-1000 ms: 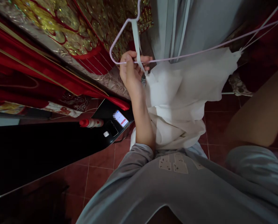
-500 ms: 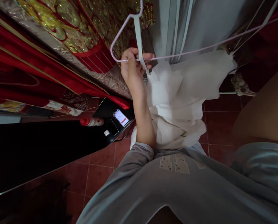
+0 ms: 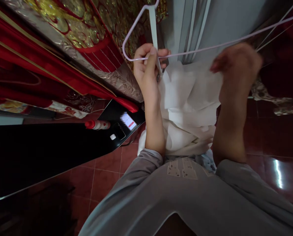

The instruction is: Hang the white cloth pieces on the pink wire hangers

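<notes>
Red floor tiles [image 3: 108, 160] spread below us, and to our left a black worktop [image 3: 50, 150] carries a red-capped bottle [image 3: 98, 124] and a lit phone [image 3: 129, 122]. Our left hand [image 3: 148, 67] has its grip closed on the pink hanger [image 3: 198, 50], beside the white strap [image 3: 153, 28]. The white garment [image 3: 183, 98] hangs in front of us. Our right hand [image 3: 241, 62] is raised near its far side, too blurred to tell whether its grip is closed.
</notes>
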The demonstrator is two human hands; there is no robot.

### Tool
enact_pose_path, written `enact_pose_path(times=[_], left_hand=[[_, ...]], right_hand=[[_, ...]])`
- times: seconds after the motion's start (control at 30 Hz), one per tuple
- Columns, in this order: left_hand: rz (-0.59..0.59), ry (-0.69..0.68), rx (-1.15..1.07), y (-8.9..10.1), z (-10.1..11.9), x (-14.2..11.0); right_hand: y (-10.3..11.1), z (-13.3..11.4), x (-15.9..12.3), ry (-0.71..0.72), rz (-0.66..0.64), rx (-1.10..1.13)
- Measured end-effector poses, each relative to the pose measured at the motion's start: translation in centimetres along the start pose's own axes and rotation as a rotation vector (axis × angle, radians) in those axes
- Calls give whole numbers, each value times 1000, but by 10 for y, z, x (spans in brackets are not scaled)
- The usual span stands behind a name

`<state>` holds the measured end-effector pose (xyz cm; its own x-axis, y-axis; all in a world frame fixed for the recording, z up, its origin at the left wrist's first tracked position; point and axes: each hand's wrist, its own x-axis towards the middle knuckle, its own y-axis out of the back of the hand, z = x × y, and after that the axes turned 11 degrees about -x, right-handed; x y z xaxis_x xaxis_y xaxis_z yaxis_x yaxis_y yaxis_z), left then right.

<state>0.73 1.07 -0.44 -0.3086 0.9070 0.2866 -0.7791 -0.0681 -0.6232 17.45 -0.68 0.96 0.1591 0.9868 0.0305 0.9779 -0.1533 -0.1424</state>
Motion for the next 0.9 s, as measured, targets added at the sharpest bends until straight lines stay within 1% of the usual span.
enact_pose_path(times=[0.1, 0.17, 0.27, 0.33, 0.4, 0.5, 0.6, 0.67, 0.77, 0.9], left_hand=[[0, -18, 50, -2, 0, -3], [-10, -14, 22, -4, 1, -4], [-5, 7, -48, -9, 0, -7], [17, 6, -46, -10, -2, -7], [23, -26, 2, -8, -5, -8], [-9, -120, 110, -1, -8, -12], [-26, -160, 216, 5, -7, -17], [7, -148, 258, 8, -3, -21], [29, -86, 236, 8, 6, -22], [-49, 16, 108, -2, 27, -16]], right_hand=[[-4, 1, 7, 63, -46, 7], [-4, -2, 10, 73, -79, 87], [-1, -4, 11, 41, -48, 222], [-1, -1, 9, 49, -19, 253], [-2, 3, 7, 85, -29, 227], [-6, 7, 7, 158, -39, 173], [-8, 7, 7, 167, -46, 185], [-9, 6, 5, 165, -55, 220], [-10, 5, 2, 168, -68, 267], [-12, 5, 1, 132, -74, 285]])
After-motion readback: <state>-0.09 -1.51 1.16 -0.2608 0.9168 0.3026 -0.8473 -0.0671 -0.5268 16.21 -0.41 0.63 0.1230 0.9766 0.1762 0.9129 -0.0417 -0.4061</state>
